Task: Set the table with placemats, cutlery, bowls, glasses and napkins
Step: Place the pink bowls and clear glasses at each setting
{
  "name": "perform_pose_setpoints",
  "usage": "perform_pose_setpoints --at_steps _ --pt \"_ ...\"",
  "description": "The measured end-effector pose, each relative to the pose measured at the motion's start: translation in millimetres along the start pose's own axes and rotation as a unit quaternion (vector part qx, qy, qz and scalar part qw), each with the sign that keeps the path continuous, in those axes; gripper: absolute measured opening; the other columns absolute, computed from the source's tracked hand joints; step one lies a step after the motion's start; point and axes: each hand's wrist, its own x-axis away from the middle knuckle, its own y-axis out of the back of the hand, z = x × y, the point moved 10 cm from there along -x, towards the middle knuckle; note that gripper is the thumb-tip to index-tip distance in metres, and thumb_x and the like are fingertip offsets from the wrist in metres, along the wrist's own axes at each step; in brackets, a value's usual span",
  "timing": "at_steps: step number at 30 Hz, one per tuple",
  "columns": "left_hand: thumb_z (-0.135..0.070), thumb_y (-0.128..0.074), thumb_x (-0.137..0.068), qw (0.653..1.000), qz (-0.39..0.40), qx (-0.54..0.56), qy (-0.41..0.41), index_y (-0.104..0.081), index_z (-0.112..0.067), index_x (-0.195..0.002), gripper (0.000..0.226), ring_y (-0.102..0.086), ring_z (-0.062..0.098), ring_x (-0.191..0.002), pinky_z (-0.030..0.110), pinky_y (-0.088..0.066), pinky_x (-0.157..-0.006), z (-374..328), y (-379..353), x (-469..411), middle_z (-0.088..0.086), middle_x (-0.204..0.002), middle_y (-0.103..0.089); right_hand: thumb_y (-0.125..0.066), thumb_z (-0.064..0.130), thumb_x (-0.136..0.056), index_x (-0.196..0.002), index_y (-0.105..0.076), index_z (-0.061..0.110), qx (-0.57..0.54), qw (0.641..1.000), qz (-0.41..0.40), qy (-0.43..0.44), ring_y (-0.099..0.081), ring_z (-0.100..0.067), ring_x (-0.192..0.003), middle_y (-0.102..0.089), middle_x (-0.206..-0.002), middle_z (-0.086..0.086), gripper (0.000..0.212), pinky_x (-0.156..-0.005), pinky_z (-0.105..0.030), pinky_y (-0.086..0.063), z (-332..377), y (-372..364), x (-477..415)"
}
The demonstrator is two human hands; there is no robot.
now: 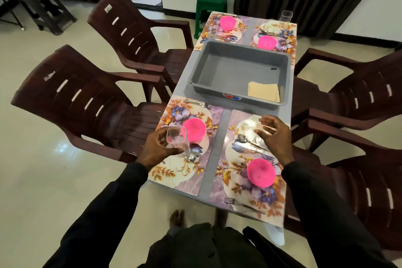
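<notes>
My left hand (157,150) grips a clear glass (177,140), tilted above the near-left floral placemat (185,178), beside its pink bowl (194,129). A spoon (191,156) lies under the glass. My right hand (275,137) hovers with curved fingers over the near-right placemat (237,185), above a spoon and knife (250,142). I cannot tell whether anything clear sits between its fingers. That mat holds a pink bowl (261,173) and a fork (230,201). The two far mats carry pink bowls (227,23) (267,42). A glass (286,16) stands at the far right. Folded napkins (263,92) lie in the grey tub (217,50).
Several brown plastic chairs surround the narrow table, two on the left (71,98) and two on the right (356,102). A green stool (211,0) stands beyond the far end. A fork (199,104) lies at the near-left mat's far edge.
</notes>
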Motion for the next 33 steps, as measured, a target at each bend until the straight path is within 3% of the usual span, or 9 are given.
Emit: perform_pose_setpoints --at_steps 4,9,12,15,19,23,28,30,33 --pt "-0.003 -0.095 -0.065 1.0 0.017 -0.017 0.014 -0.069 -0.019 -0.125 0.066 -0.067 0.014 -0.119 0.022 -0.055 -0.096 32.4 26.4 7.8 -0.002 -0.124 -0.073 -0.08 -0.002 -0.079 -0.111 -0.068 0.011 -0.025 1.0 0.008 0.002 -0.071 -0.013 -0.101 -0.074 -0.108 0.001 0.037 -0.084 -0.022 -0.057 23.2 -42.0 29.1" --pt "-0.001 -0.096 -0.062 0.999 0.026 -0.029 0.037 -0.069 -0.022 -0.119 0.067 -0.068 0.02 -0.115 0.038 -0.054 -0.103 79.0 48.4 1.5 0.001 -0.119 -0.074 -0.08 0.003 -0.082 -0.111 -0.07 0.012 -0.029 0.999 0.019 -0.017 -0.071 -0.013 -0.099 -0.075 -0.108 0.003 0.031 -0.086 -0.026 -0.057 36.4 -86.1 69.4" --pt "-0.001 -0.097 -0.061 0.997 0.056 -0.041 0.032 -0.069 -0.008 -0.126 0.071 -0.068 0.023 -0.113 0.025 -0.054 -0.095 99.5 47.0 -10.4 0.004 -0.118 -0.074 -0.08 0.004 -0.083 -0.109 -0.072 0.013 -0.01 0.999 0.014 -0.038 -0.071 -0.007 -0.096 -0.075 -0.107 0.005 0.028 -0.084 -0.024 -0.058 37.1 -102.4 93.4" --pt "0.001 -0.096 -0.061 0.995 0.084 -0.051 0.028 -0.068 -0.005 -0.123 0.069 -0.067 0.018 -0.107 0.012 -0.051 -0.085 116.1 37.3 -21.6 0.004 -0.116 -0.073 -0.08 0.004 -0.084 -0.11 -0.072 0.013 0.01 0.998 0.004 -0.055 -0.071 -0.005 -0.096 -0.075 -0.106 0.005 0.029 -0.084 -0.023 -0.058 35.4 -111.6 115.9" --pt "0.001 -0.098 -0.057 0.993 0.096 -0.058 0.031 -0.069 -0.005 -0.121 0.07 -0.068 0.024 -0.109 0.036 -0.057 -0.095 141.2 32.7 -32.1 0.008 -0.117 -0.073 -0.081 0.004 -0.083 -0.109 -0.073 0.014 0.027 0.997 -0.021 -0.068 -0.071 -0.005 -0.095 -0.075 -0.104 0.006 0.03 -0.084 -0.025 -0.059 33.8 -117.6 138.5" --pt "0.003 -0.098 -0.056 0.993 0.1 -0.057 0.025 -0.069 -0.011 -0.116 0.068 -0.069 0.02 -0.103 0.024 -0.057 -0.088 153.9 31.9 -36.6 0.004 -0.11 -0.074 -0.082 0.008 -0.083 -0.108 -0.072 0.016 0.046 0.995 -0.039 -0.078 -0.071 -0.003 -0.093 -0.075 -0.103 0.008 0.028 -0.082 -0.019 -0.057 35.3 -120.1 154.3" --pt "0.006 -0.098 -0.053 0.992 0.114 -0.052 0.021 -0.069 -0.009 -0.114 0.069 -0.07 0.008 -0.096 0.022 -0.057 -0.084 165.6 30.7 -39.3 0.005 -0.108 -0.075 -0.081 0.007 -0.083 -0.108 -0.072 0.014 0.065 0.993 -0.055 -0.082 -0.069 0.005 -0.09 -0.073 -0.1 0.01 0.027 -0.077 -0.008 -0.053 38.1 -121.5 164.5" --pt "0.008 -0.097 -0.053 0.991 0.121 -0.049 0.025 -0.068 -0.012 -0.113 0.069 -0.069 -0.001 -0.094 0.025 -0.057 -0.087 166.4 29.1 -40.1 0.002 -0.106 -0.074 -0.08 0.007 -0.085 -0.108 -0.072 0.015 0.075 0.992 -0.057 -0.081 -0.068 0.007 -0.09 -0.073 -0.1 0.011 0.026 -0.075 -0.006 -0.051 39.3 -122.0 166.4" --pt "0.009 -0.096 -0.054 0.99 0.129 -0.041 0.028 -0.067 -0.013 -0.115 0.071 -0.07 0.016 -0.101 0.04 -0.057 -0.096 170.1 27.4 -44.8 0.007 -0.111 -0.074 -0.08 0.008 -0.085 -0.107 -0.072 0.017 0.073 0.992 -0.059 -0.084 -0.069 0.005 -0.091 -0.073 -0.1 0.012 0.026 -0.075 -0.008 -0.052 40.3 -122.7 168.2"
